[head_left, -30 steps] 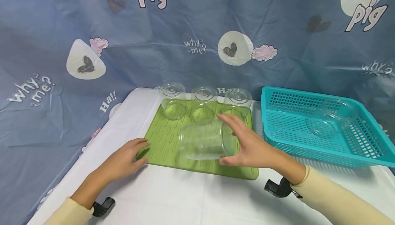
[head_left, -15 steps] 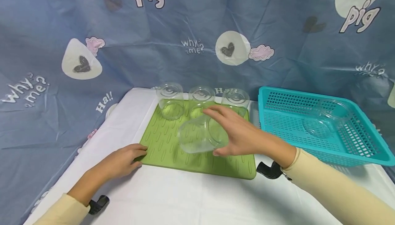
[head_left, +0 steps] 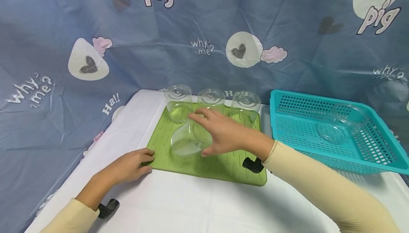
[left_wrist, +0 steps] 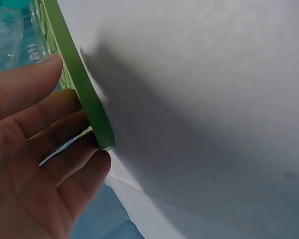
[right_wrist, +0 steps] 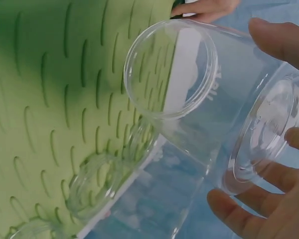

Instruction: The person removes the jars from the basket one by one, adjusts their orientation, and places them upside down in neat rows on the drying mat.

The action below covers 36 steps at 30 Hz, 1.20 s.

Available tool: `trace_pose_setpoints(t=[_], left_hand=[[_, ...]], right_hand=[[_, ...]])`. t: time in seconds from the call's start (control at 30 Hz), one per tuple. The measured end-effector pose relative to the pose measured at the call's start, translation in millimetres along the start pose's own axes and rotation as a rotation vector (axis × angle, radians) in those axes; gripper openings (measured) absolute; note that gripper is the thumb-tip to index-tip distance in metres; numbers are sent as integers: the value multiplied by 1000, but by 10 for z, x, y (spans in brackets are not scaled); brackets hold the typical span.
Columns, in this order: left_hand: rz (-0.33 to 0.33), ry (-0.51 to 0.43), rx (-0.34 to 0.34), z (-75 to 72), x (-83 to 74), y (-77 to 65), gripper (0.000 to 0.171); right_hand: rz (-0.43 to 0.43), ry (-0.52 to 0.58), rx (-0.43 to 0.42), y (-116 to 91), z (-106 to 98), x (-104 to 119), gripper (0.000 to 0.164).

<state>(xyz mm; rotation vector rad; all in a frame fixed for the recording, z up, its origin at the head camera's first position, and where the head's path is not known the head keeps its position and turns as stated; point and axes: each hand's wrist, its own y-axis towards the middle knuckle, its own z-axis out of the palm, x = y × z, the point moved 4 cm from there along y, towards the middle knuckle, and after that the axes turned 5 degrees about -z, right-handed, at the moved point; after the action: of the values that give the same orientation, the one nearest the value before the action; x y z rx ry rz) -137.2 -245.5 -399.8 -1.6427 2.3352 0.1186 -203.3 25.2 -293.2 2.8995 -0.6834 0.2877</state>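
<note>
My right hand grips a clear cup around its base end. The cup is tilted, its open mouth facing left and down, just over the green ribbed mat. In the right wrist view the cup's rim hangs over the mat, with thumb and fingertips around the base. Resting at the mat's front left corner is my left hand, its relaxed fingers touching the edge. Three more clear cups stand upside down along the mat's back: left, middle and right.
To the right of the mat is a turquoise plastic basket, with a clear cup lying inside. A white cloth covers the table. Behind it hangs a blue printed curtain.
My right hand has carried the cup leftward across the mat, and the cup's mouth has tipped further down. The left hand stays at the mat's corner. The three standing cups have not moved.
</note>
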Motion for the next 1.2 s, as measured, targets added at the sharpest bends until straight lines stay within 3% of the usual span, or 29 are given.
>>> trace_pose_setpoints(t=[0.3,0.7,0.87,1.2], left_hand=[[13,42,-114,-6,-47,-105,29],[25,-59,-57,-11,-52,-191,28],[24,-49,-57,-20,-72,-144,25],[-7,-18,-47,8,-103,-116,24]], right_hand=[[-8,-54,4,247,78,45,116],[11,-38,56,455,156,49,115],[35,-59,44,580,146,11,121],[44,-35,71,730,209,1,110]])
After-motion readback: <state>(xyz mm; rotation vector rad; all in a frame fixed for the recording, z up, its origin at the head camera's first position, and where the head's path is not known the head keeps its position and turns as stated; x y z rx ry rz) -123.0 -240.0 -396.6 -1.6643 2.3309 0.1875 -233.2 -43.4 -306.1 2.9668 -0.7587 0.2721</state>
